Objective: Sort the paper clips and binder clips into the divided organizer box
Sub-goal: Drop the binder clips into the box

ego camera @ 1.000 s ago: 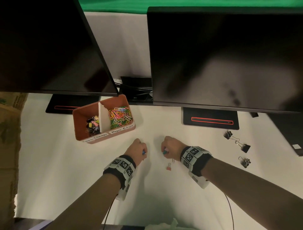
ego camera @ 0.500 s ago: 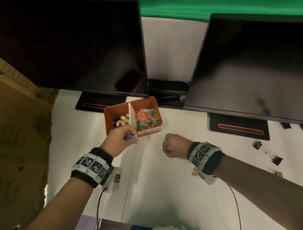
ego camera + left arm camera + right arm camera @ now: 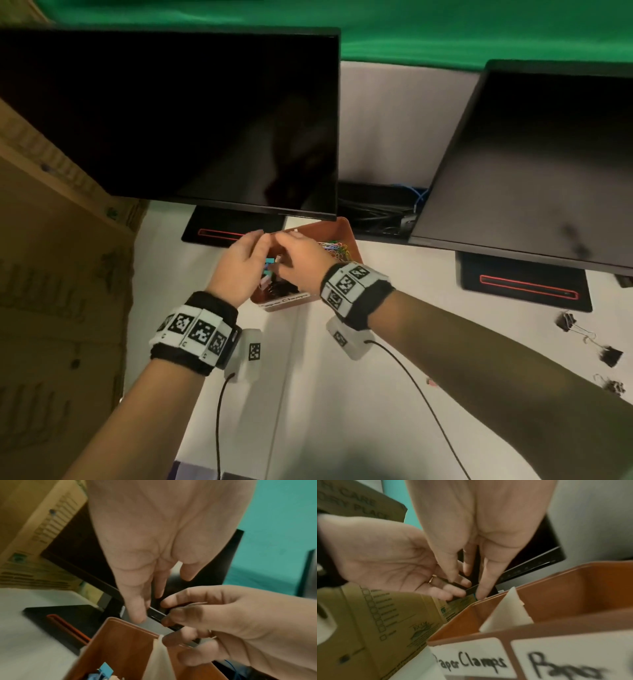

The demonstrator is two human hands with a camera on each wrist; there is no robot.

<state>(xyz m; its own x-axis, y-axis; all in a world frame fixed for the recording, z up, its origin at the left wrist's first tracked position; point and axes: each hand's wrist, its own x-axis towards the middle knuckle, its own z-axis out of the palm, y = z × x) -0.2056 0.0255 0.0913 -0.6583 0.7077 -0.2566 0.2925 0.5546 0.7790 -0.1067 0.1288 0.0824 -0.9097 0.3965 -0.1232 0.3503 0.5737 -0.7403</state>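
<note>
Both your grips, left hand (image 3: 245,265) and right hand (image 3: 298,260), hang fingers-loose, holding nothing, directly above the terracotta plastic divided organizer box (image 3: 346,233)'s left compartment.

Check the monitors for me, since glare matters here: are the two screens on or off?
Off, it seems: the left monitor and right monitor both show plain black screens with only faint reflections.

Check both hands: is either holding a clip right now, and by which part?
Left hand: nothing, fingers straight over the organizer box. Right hand: cannot tell; a teal sliver shows at a fingertip, grip unclear.
</note>
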